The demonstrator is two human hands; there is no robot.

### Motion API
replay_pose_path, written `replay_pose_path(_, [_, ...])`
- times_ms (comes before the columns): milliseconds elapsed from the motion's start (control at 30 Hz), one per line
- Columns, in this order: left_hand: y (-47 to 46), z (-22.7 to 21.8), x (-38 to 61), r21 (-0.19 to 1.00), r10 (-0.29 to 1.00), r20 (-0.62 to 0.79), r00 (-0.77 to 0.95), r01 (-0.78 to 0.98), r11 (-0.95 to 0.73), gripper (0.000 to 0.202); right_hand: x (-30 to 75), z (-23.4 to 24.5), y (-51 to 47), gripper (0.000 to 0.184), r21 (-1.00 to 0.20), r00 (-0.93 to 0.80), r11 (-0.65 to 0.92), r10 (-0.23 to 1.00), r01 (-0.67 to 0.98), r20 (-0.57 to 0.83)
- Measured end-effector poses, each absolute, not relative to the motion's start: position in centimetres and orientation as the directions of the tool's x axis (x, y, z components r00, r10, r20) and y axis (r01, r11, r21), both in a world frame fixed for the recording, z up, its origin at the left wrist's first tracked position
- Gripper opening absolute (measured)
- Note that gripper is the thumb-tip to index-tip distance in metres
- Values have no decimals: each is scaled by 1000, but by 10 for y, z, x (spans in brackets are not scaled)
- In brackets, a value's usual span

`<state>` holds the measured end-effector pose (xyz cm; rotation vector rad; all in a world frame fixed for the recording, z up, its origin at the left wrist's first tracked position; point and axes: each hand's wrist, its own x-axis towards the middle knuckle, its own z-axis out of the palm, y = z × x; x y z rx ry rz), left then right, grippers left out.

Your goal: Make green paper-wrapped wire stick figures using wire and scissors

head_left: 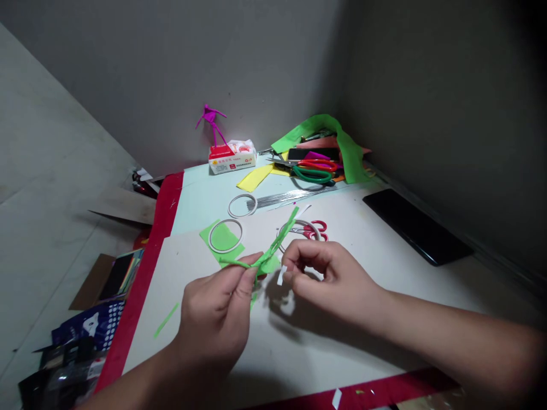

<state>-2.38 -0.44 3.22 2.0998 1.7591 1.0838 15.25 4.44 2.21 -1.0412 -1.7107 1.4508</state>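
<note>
Two hands: my left hand (pixel 213 316) pinches one narrow, twisted green paper strip (pixel 273 247); my right hand (pixel 327 279) pinches one small white strip (pixel 280 276).

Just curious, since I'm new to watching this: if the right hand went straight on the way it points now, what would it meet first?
The right hand points left, so its fingers would probably meet the green paper strip held by the left hand, though depth is hard to judge here.
</note>
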Motion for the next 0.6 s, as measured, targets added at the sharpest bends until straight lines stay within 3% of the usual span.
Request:
replay_pose_path(100, [0, 46, -24, 776, 984, 146, -104, 628, -49, 21, 156, 22, 44, 16, -935, -580, 255, 812, 247, 68])
replay_pose_path(200, [4, 56, -24, 911, 991, -79, -112, 394, 117, 23, 161, 22, 43, 13, -790, -578, 582, 718, 192, 388])
replay_pose_path(300, [5, 58, -24, 952, 971, -231, -58, 191, 238, 20, 164, 25, 44, 15, -623, -524, 774, 580, 114, 624])
replay_pose_path(467, [3, 52, -26, 932, 929, -362, 77, 15, 362, 21, 165, 29, 45, 24, -440, -340, 830, 546, 343, 766])
replay_pose_path(600, [3, 52, -27, 906, 897, -406, 174, -57, 420, 19, 164, 30, 44, 18, -407, -394, 820, 557, 403, 731])
